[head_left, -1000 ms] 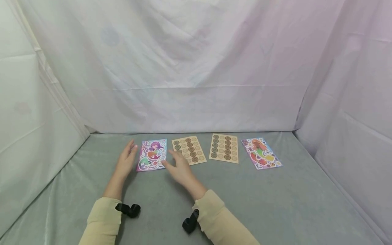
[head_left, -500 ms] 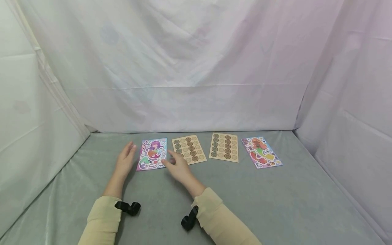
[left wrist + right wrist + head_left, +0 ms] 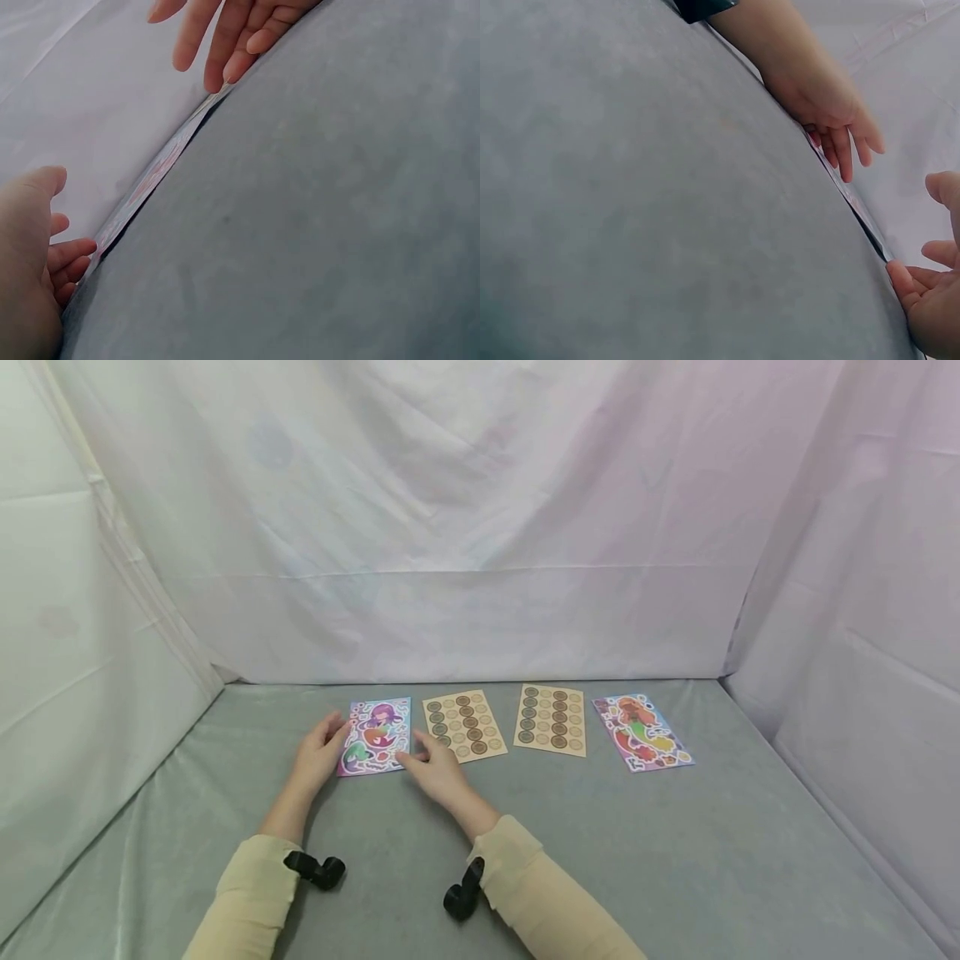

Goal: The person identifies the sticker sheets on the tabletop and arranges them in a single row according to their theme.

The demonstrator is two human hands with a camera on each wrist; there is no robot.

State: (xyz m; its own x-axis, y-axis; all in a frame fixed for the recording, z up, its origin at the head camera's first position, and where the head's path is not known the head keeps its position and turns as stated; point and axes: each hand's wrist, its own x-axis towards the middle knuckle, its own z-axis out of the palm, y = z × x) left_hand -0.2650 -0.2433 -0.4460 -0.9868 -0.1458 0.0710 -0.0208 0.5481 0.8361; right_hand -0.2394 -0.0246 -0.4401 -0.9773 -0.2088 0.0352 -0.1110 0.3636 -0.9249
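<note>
A sticker sheet with a purple-haired mermaid (image 3: 380, 737) lies on the grey cloth between my two hands. My left hand (image 3: 315, 758) is at its left edge, fingers loosely bent and thumb raised. At the lower right edge is my right hand (image 3: 442, 774), its fingers loosely spread. The left wrist view shows the sheet (image 3: 146, 184) nearly edge-on, with a thin dark gap beneath its near edge. In the right wrist view, fingertips of the right hand (image 3: 937, 300) touch one end of the sheet. Neither hand is curled round it.
Right of the mermaid sheet lie two tan sheets of round stickers, the nearer one (image 3: 467, 727) partly behind my right hand and the other (image 3: 551, 721) farther right. A colourful sheet (image 3: 643, 732) lies at the far right. White cloth walls (image 3: 480, 618) enclose the back and sides.
My left hand has moved right, from beside the mermaid sheet to its left edge. The right hand has barely shifted. The sheets lie where they were.
</note>
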